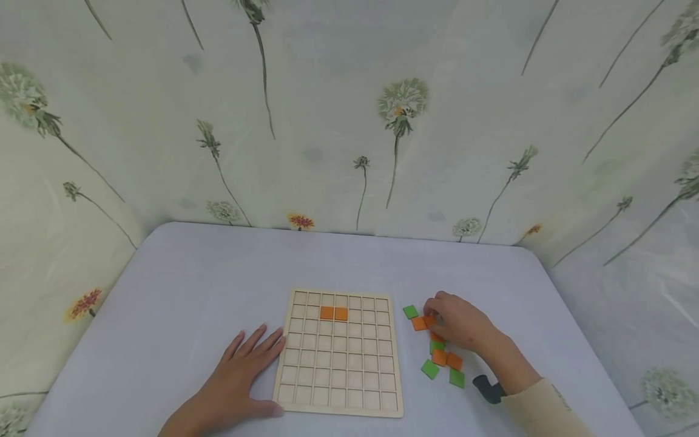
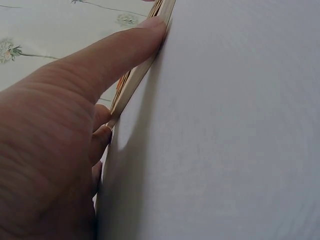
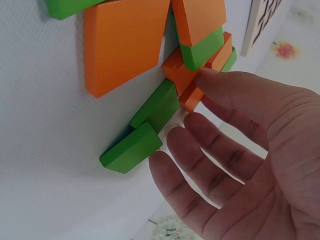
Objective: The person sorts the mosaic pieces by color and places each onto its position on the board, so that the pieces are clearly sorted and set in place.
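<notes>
A pale wooden grid board point(image 1: 338, 364) lies flat, with two orange square tiles point(image 1: 334, 313) side by side in its second row from the back. My left hand point(image 1: 240, 376) lies spread at the board's left side, fingertips and thumb at its edge; in the left wrist view the thumb point(image 2: 125, 47) presses along the board's rim point(image 2: 137, 80). To the right of the board, my right hand point(image 1: 461, 321) reaches into the loose tiles and pinches an orange tile point(image 3: 191, 97) between thumb and fingertips. Two green tiles point(image 3: 131, 148) lie just beyond the other fingers.
Several loose green and orange tiles, including a green tile point(image 1: 429, 369) and an orange tile point(image 1: 454, 362), are scattered on the white table point(image 1: 229, 267). A dark grey curved object point(image 1: 488, 388) is at the right wrist. Behind the table hangs a dandelion-patterned cloth point(image 1: 327, 121).
</notes>
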Demonstrator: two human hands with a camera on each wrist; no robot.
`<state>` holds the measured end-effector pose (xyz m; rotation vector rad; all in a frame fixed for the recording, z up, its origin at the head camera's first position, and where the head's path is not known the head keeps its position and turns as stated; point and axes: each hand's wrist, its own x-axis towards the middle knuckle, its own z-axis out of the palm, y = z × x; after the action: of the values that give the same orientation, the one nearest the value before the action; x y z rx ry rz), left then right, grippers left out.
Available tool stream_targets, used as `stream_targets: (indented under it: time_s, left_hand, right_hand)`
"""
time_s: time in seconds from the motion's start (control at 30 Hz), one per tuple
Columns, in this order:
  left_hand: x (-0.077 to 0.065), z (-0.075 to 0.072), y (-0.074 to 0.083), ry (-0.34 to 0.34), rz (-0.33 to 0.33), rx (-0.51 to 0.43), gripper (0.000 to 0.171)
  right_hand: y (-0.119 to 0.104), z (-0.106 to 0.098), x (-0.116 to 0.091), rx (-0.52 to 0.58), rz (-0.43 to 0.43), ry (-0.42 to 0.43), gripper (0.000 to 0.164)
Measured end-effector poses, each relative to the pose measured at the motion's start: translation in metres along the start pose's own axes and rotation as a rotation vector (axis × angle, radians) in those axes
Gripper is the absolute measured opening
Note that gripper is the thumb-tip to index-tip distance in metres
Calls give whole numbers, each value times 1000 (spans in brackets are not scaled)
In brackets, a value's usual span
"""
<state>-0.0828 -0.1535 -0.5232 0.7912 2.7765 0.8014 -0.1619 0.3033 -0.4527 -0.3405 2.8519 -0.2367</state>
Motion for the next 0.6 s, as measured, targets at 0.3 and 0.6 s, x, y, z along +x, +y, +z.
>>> stream_targets:
  time_s: [0.3,0.6]
  left_hand:
    - [0,1,-1,2,-4,-1,116]
    - [1,3,-3,-2,-3,6,116]
  right_hand:
    - [2,3,2,7,15,0,14]
    - [5,4,4,39,50,-19,14]
